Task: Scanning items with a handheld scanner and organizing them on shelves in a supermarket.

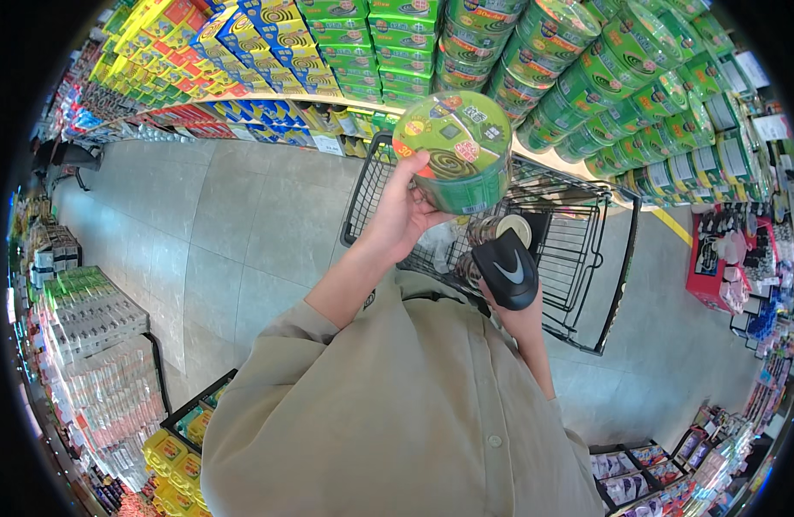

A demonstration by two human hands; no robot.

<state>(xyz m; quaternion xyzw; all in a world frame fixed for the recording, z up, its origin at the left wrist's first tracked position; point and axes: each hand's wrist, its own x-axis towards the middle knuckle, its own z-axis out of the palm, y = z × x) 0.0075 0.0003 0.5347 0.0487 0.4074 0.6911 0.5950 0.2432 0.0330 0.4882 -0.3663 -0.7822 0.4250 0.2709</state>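
Observation:
My left hand (407, 216) grips a round green tub of mosquito coils (458, 152), its thumb at the rim and fingers underneath. The tub is tilted so its printed lid faces me, and a barcode shows low on its side. In my right hand (526, 318) is a black handheld barcode scanner (507, 271), which hides most of the fingers. Both hands are over a black wire shopping cart (620, 278). Inside it lie a patterned canister with a cream lid (516, 229) and a clear plastic bag (439, 242), partly covered by the scanner and my arm.
Ahead are stacked mosquito-coil tubs (597, 84), green boxes (403, 52) and blue-yellow boxes (277, 52) on shelves. A pallet of packaged goods (99, 323) stands left, above yellow jugs (171, 452). A red display bin (710, 284) is at right. Grey tile floor (242, 213) lies between.

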